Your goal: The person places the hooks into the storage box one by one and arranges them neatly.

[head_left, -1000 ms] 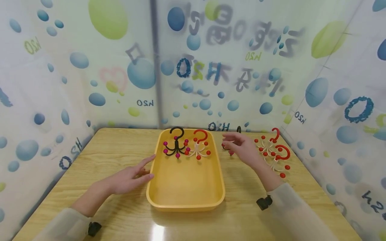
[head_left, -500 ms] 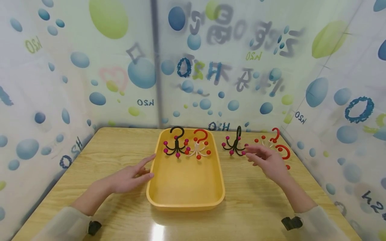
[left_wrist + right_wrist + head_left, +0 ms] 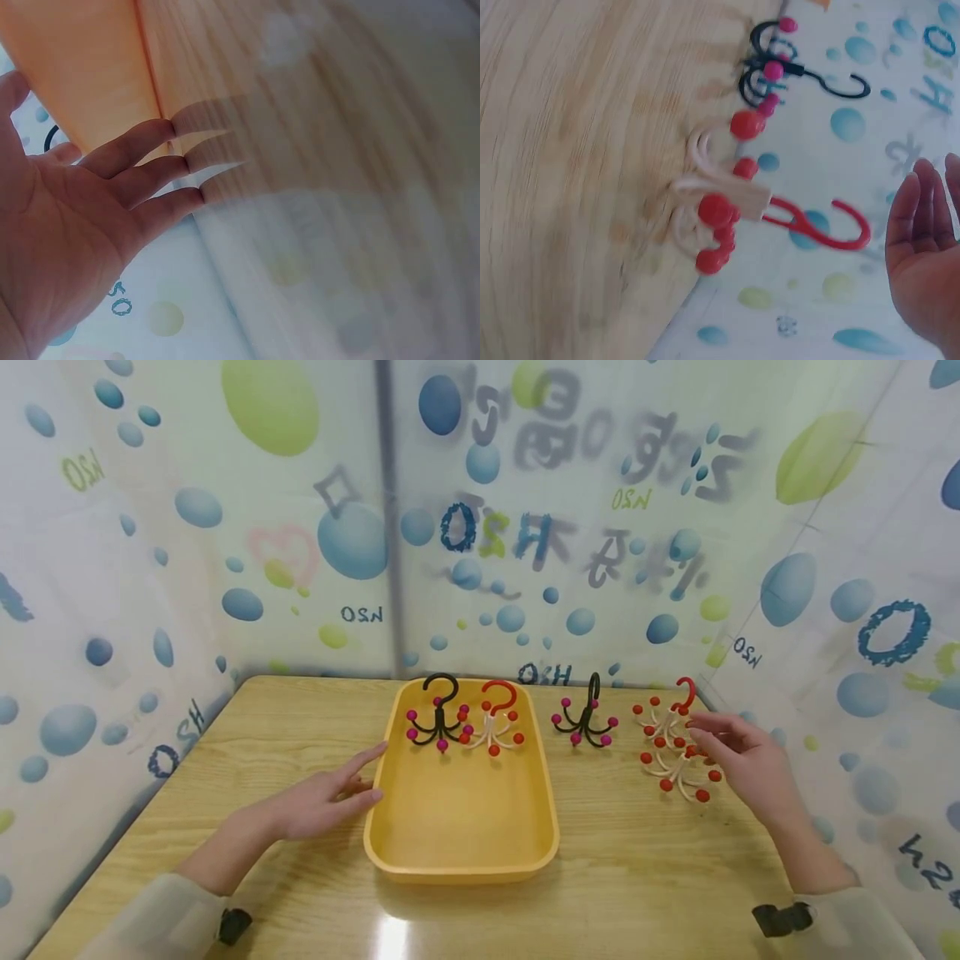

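Your right hand [image 3: 750, 768], at the right of the frame, shows straight fingers and a parted thumb, a fairly wide grip with nothing seen in it. Just left of it and slightly lower, on the surface [image 3: 615, 835], stands the near white-and-red rack [image 3: 683, 764]; its stem climbs from splayed prongs toward your fingertips, its top hidden behind them. Whether they touch, the head view cannot settle. The far white-and-red rack [image 3: 670, 718] stands right behind, red hook up and leaning right. In the right wrist view, a red hook points toward your fingers, apart from them; which of the 2 racks carries it is unclear.

Your right hand is plainly nearer. Your left hand [image 3: 322, 806] reaches straight fingers to the left rim of the yellow tray [image 3: 461, 827], holding nothing. Upper in the tray sit 2 racks, the black tray rack [image 3: 439, 720] and the white-and-red tray rack [image 3: 491, 727]; the loose black rack [image 3: 587, 720] stands between tray and right hand.
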A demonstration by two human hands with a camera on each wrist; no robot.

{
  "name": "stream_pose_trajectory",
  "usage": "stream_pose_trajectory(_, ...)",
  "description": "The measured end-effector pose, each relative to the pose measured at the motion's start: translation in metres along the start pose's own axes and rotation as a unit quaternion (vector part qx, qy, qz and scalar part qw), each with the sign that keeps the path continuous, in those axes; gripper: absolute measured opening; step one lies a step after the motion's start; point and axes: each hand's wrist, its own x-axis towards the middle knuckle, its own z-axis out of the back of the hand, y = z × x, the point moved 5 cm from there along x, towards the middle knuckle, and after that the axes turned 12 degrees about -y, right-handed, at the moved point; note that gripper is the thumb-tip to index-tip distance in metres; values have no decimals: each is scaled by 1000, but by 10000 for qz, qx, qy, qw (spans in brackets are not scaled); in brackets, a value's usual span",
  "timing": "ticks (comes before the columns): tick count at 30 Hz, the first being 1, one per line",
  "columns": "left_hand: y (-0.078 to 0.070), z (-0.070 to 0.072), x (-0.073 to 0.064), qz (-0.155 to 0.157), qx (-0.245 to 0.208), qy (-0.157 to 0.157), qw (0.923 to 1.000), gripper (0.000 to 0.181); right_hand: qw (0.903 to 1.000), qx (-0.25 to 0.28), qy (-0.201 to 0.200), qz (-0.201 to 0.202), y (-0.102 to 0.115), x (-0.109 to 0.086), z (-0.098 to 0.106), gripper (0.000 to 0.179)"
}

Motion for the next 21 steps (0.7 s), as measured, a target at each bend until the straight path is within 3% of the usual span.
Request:
stream_pose_trajectory(7, -3, 2, -2, 15, -19, 13, 10000, 78, 9975, -412, -454, -346, -31, 11, 20, 55)
stream_pose_trajectory(16, 0, 1, -1, 53, -8, 43, 10000, 79, 9983, -348, 82, -469, -59, 14, 13, 58)
stream_pose_trajectory(21, 0, 1, 0, -9, 0, 22, 10000, 78, 9970, -362, 77, -674, -62, 14, 8, 59)
